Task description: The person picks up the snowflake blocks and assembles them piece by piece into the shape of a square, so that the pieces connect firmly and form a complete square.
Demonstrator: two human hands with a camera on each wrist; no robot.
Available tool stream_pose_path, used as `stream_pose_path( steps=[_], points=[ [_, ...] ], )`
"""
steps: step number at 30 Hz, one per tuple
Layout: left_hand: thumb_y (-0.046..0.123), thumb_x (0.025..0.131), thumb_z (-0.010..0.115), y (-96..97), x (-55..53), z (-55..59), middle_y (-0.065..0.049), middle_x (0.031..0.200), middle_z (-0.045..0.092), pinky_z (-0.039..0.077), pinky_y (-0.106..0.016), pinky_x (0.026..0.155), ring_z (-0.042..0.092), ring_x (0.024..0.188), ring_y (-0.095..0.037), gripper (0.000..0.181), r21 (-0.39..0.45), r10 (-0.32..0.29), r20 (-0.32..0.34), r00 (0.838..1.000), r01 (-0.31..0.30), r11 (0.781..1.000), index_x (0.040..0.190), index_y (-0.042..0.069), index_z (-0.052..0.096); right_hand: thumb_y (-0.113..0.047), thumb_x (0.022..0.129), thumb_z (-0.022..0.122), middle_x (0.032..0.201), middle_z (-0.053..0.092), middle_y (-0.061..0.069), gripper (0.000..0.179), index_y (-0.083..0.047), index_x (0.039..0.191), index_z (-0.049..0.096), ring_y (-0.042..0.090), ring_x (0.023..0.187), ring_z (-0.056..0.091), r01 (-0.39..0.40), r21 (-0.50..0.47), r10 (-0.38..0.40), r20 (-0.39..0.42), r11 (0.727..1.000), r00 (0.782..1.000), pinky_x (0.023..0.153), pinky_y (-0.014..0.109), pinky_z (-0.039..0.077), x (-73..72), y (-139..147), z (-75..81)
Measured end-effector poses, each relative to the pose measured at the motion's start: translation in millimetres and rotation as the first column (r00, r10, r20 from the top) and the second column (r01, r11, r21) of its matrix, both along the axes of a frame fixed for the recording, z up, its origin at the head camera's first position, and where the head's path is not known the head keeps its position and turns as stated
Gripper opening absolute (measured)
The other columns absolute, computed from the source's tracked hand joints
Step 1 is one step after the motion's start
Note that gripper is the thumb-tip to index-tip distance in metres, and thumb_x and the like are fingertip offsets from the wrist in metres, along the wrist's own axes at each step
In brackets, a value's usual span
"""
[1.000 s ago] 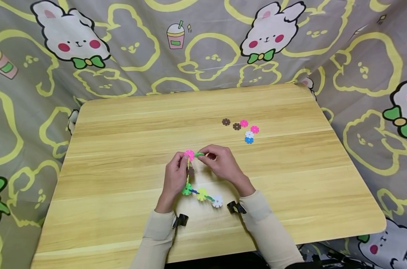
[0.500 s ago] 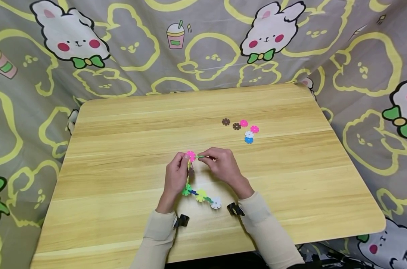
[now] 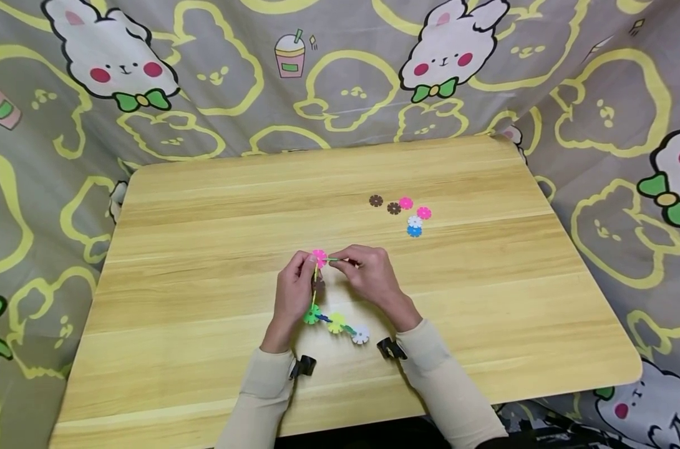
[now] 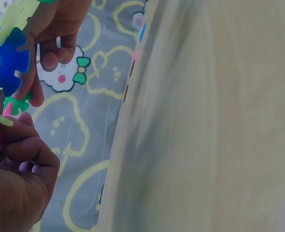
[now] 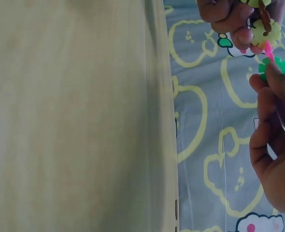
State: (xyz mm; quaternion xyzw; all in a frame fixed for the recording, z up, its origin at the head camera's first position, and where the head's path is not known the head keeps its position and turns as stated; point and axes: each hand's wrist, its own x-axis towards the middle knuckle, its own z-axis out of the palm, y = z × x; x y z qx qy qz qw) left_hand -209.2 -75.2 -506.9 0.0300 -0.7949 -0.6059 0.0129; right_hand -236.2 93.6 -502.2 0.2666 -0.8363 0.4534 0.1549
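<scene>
One wooden worktop (image 3: 216, 212) spreads before you. Over it, a chain of slotted discs (image 3: 335, 325) trails from your left hand (image 3: 292, 287), and your right hand (image 3: 375, 277) faces it. Beyond lie six loose discs (image 3: 393, 208). The left pinches the chain's pink end disc (image 3: 319, 256); the right pinches a green disc (image 5: 284, 65) meeting it edge-on. You seem mid-join; the next move likely calls for careful alignment and a steady push.

Room leftward, chain (image 3: 336, 323) between forearms (image 3: 446, 380), loose discs (image 3: 393, 208) beyond
</scene>
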Motion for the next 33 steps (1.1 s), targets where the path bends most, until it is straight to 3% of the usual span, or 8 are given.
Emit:
stream_pose_path(
  steps=[13, 20, 29, 33],
  points=[
    [0.032, 0.103, 0.045, -1.7, -0.7, 0.5, -0.003, 0.069, 0.058, 0.042, -0.023, 0.052, 0.049, 0.056, -0.013, 0.029, 0.040, 0.023, 0.001, 1.000, -0.023, 0.999, 0.091, 0.011, 0.060, -0.014, 0.082, 0.077, 0.093, 0.075, 0.002, 0.020, -0.010, 0.101, 0.074, 0.007, 0.068, 0.062, -0.032, 0.095, 0.024, 0.086, 0.995, 0.996, 0.062, 0.018, 0.051, -5.5, 14.4, 0.4],
    [0.030, 0.104, 0.044, -2.8, -0.1, 0.3, -0.003, 0.069, 0.058, 0.042, -0.023, 0.051, 0.048, 0.056, -0.013, 0.030, 0.031, 0.027, -0.017, 0.999, -0.027, 0.999, 0.091, 0.009, 0.059, -0.010, 0.085, 0.074, 0.097, 0.073, 0.004, 0.020, -0.009, 0.105, 0.073, 0.010, 0.072, 0.062, 0.054, 0.133, -0.074, 0.146, 0.990, 0.986, 0.065, 0.022, 0.053, -11.2, 32.0, -0.4],
    [0.032, 0.103, 0.045, -4.6, 0.2, -0.9, -0.005, 0.070, 0.059, 0.043, -0.024, 0.051, 0.049, 0.056, -0.012, 0.031, 0.029, 0.038, -0.030, 0.999, -0.037, 0.999, 0.091, 0.008, 0.060, -0.007, 0.087, 0.071, 0.107, 0.068, 0.009, 0.024, -0.008, 0.110, 0.070, 0.018, 0.076, 0.064, 0.186, 0.137, -0.215, 0.245, 0.973, 0.945, 0.069, 0.030, 0.054, -18.8, 57.7, -1.2],
    [0.032, 0.103, 0.045, -5.1, 0.2, -1.4, -0.006, 0.071, 0.059, 0.042, -0.023, 0.051, 0.049, 0.056, -0.013, 0.030, 0.039, 0.044, -0.027, 0.999, -0.043, 0.998, 0.091, 0.009, 0.060, -0.010, 0.089, 0.067, 0.110, 0.065, 0.010, 0.026, -0.009, 0.116, 0.068, 0.021, 0.083, 0.063, 0.244, 0.146, -0.280, 0.339, 0.959, 0.898, 0.072, 0.032, 0.053, -23.0, 69.1, -1.5]
  ],
)
